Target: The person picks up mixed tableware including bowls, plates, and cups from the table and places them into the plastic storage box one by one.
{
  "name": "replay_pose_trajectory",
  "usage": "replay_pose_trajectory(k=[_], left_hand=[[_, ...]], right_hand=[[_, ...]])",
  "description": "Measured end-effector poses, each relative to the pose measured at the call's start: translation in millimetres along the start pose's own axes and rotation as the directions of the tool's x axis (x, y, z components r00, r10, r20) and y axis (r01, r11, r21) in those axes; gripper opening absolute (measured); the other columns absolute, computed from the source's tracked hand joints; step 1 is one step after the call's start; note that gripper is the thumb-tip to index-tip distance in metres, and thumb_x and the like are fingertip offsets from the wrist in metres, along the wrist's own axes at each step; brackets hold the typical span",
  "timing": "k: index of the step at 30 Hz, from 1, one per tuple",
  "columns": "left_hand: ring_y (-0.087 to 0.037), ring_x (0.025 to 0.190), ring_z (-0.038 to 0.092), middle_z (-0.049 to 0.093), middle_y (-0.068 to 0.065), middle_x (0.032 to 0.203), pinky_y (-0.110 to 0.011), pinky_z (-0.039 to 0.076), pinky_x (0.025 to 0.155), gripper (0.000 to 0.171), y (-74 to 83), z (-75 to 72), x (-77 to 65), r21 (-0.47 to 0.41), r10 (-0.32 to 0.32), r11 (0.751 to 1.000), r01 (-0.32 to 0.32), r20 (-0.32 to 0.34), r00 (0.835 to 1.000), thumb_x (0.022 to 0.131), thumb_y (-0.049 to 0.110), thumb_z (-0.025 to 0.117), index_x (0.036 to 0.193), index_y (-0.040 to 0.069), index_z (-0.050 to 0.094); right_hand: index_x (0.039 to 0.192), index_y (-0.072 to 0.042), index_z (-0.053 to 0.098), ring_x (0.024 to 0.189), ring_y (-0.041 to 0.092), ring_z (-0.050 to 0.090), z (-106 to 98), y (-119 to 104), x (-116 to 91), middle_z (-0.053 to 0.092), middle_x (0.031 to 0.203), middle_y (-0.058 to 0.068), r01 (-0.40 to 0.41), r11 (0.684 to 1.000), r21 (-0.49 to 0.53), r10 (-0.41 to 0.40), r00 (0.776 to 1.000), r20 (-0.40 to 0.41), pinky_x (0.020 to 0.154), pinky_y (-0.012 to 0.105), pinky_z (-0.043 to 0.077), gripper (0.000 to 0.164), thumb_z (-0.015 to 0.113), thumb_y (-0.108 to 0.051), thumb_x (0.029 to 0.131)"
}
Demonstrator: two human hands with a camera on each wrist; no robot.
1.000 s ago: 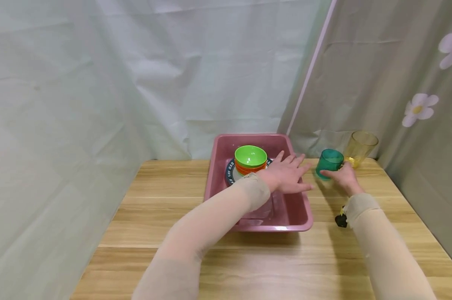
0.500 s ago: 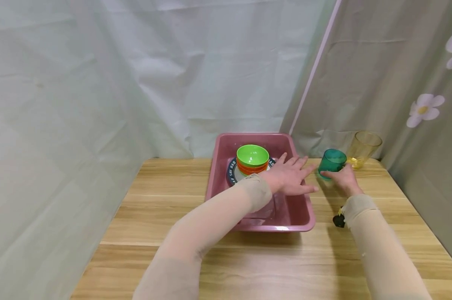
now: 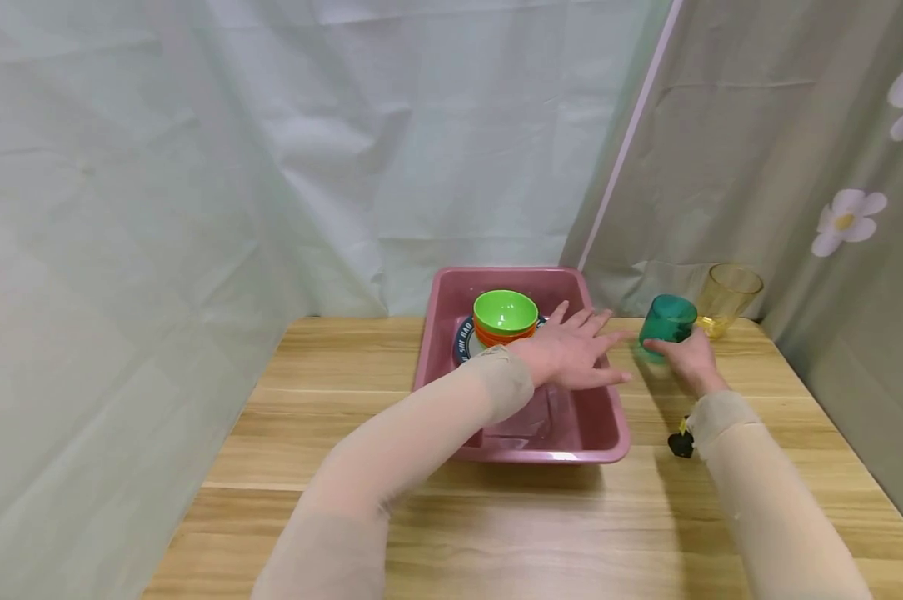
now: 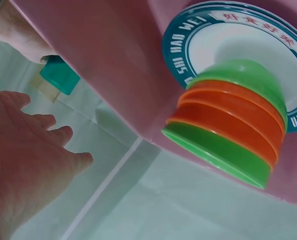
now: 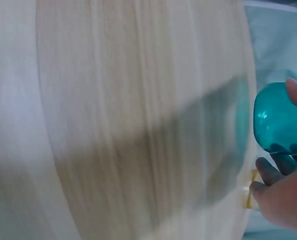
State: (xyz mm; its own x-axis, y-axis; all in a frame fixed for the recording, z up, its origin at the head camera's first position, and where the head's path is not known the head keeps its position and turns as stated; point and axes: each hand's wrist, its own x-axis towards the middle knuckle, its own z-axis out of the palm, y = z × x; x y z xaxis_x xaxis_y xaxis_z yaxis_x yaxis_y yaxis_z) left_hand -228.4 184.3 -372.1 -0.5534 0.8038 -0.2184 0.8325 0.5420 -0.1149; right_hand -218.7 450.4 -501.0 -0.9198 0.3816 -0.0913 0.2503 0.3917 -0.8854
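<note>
My right hand (image 3: pixel 693 358) grips a teal see-through cup (image 3: pixel 669 319), thumb on one side and fingers on the other. In the right wrist view, the cup (image 5: pixel 278 120) seems slightly raised, with a tinted shadow on the wood beside it. A taller yellow see-through glass (image 3: pixel 727 292) stands just behind. My left hand (image 3: pixel 571 348) hovers with spread fingers over the right side of a pink tub (image 3: pixel 541 457), holding nothing. Inside the tub, a stack of green and orange bowls (image 4: pixel 228 120) sits on a white plate with a dark lettered rim (image 4: pixel 176 47).
The tub stands on a wooden table (image 3: pixel 331 400), near its back edge. Pale curtains (image 3: pixel 331 167) hang behind and along the sides. A small black object (image 3: pixel 680 442) shows by the right wrist, partly hidden by the sleeve.
The teal cup has shifted slightly up and to the right in my right hand. My left hand stays over the tub's right side with spread fingers.
</note>
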Motion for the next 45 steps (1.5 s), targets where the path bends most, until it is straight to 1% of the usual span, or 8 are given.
replay_pose_trajectory(k=[8, 14, 21, 24, 31, 39, 43, 45], left_hand=[[-0.023, 0.157, 0.004, 0.008, -0.001, 0.172, -0.053, -0.001, 0.124, 0.081, -26.6, -1.8, -18.6, -0.035, 0.018, 0.999, -0.020, -0.053, 0.998, 0.098, 0.078, 0.024, 0.166, 0.034, 0.013], [-0.024, 0.157, -0.002, 0.003, -0.002, 0.172, -0.053, -0.006, 0.123, 0.081, -51.3, 2.3, -46.1, -0.111, 0.005, 0.994, -0.013, -0.068, 0.998, 0.099, 0.076, 0.025, 0.166, 0.032, 0.010], [-0.026, 0.157, 0.000, 0.002, -0.003, 0.172, -0.054, -0.004, 0.123, 0.084, -80.2, 16.2, -83.0, -0.099, -0.020, 0.995, 0.009, -0.103, 0.994, 0.098, 0.077, 0.026, 0.166, 0.031, 0.010], [-0.026, 0.157, 0.000, 0.001, -0.002, 0.173, -0.054, -0.006, 0.123, 0.084, -89.1, 21.3, -100.0, -0.107, -0.029, 0.994, 0.017, -0.113, 0.993, 0.098, 0.077, 0.027, 0.166, 0.031, 0.011], [-0.028, 0.157, 0.002, 0.006, -0.006, 0.172, -0.055, -0.006, 0.123, 0.082, -100.9, 33.2, -138.5, -0.125, -0.048, 0.992, 0.031, -0.131, 0.990, 0.099, 0.074, 0.032, 0.166, 0.028, 0.017], [-0.026, 0.157, -0.001, 0.001, -0.002, 0.172, -0.056, -0.002, 0.123, 0.083, -107.8, 50.2, -176.2, -0.205, -0.090, 0.977, 0.056, -0.159, 0.983, 0.099, 0.075, 0.032, 0.166, 0.029, 0.014], [-0.024, 0.157, -0.003, -0.004, 0.002, 0.172, -0.056, -0.001, 0.123, 0.082, -109.6, 56.2, -187.3, -0.233, -0.107, 0.970, 0.066, -0.168, 0.980, 0.099, 0.075, 0.032, 0.165, 0.031, 0.012], [-0.024, 0.157, -0.002, -0.003, 0.003, 0.172, -0.057, 0.000, 0.123, 0.082, -110.0, 56.9, -189.7, -0.241, -0.106, 0.969, 0.061, -0.181, 0.978, 0.099, 0.074, 0.034, 0.165, 0.031, 0.013]], right_hand=[[0.155, 0.016, 0.010, 0.138, 0.056, 0.033, -15.5, -21.4, -6.9, 0.028, 0.153, 0.042, 0.108, 0.993, -0.052, -0.108, 0.994, 0.003, 0.111, 0.066, 0.031, 0.101, 0.074, -0.033, 0.094], [0.157, 0.012, 0.014, 0.136, 0.053, 0.036, -25.0, -44.2, -17.5, 0.032, 0.152, 0.039, 0.188, 0.978, -0.094, -0.184, 0.981, 0.055, 0.108, 0.067, 0.034, 0.103, 0.076, -0.039, 0.092], [0.155, 0.006, 0.026, 0.134, 0.048, 0.042, -23.7, -78.7, -44.4, 0.041, 0.150, 0.033, 0.273, 0.956, -0.105, -0.254, 0.954, 0.161, 0.108, 0.066, 0.037, 0.095, 0.080, -0.036, 0.090], [0.153, 0.004, 0.031, 0.134, 0.046, 0.044, -16.2, -92.7, -57.7, 0.046, 0.147, 0.031, 0.321, 0.944, -0.078, -0.299, 0.931, 0.209, 0.109, 0.064, 0.037, 0.090, 0.083, -0.030, 0.088], [0.146, -0.002, 0.045, 0.125, 0.040, 0.055, 13.3, -116.6, -86.8, 0.060, 0.135, 0.022, 0.447, 0.894, -0.032, -0.417, 0.856, 0.306, 0.105, 0.062, 0.044, 0.077, 0.086, -0.023, 0.085], [0.143, -0.007, 0.051, 0.123, 0.034, 0.059, 51.6, -138.1, -117.4, 0.064, 0.131, 0.013, 0.483, 0.874, 0.055, -0.457, 0.778, 0.432, 0.103, 0.056, 0.048, 0.073, 0.088, -0.020, 0.082], [0.141, -0.008, 0.052, 0.118, 0.031, 0.060, 66.5, -146.3, -128.7, 0.063, 0.130, 0.010, 0.488, 0.868, 0.088, -0.468, 0.748, 0.470, 0.097, 0.051, 0.053, 0.073, 0.090, -0.019, 0.080], [0.140, -0.008, 0.053, 0.116, 0.029, 0.059, 72.5, -149.3, -132.4, 0.063, 0.128, 0.007, 0.485, 0.869, 0.094, -0.467, 0.742, 0.482, 0.096, 0.049, 0.055, 0.073, 0.091, -0.019, 0.079]])
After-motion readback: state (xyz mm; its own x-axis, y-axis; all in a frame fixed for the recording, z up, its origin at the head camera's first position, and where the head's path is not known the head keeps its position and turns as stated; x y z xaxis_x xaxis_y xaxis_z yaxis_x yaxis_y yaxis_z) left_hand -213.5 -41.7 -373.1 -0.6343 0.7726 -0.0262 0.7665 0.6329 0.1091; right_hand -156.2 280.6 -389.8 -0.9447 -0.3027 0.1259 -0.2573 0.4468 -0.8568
